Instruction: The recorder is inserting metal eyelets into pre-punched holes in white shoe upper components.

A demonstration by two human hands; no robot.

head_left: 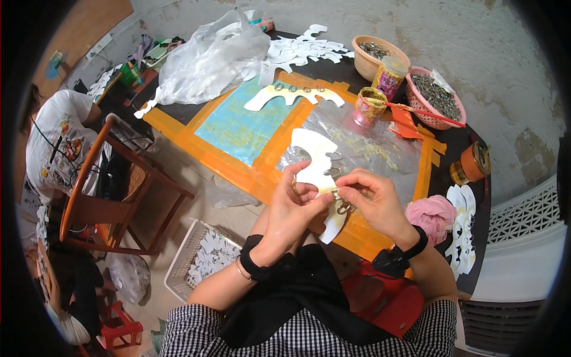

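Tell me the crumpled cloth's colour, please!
The crumpled cloth is pink; it shows in the head view.

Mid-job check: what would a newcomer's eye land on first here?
First, probably, the white curved piece at the centre, gripped by the left hand, with the right hand at its edge beside a metal ring. Next, the bulky translucent bag at the far left of the table, and the pink basket of small metal parts at the far right.

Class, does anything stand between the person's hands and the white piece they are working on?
Nothing visible blocks the left hand, which holds the white piece. The right hand is at the piece's edge, beside a metal ring; whether it touches the piece or only metal is hard to tell.
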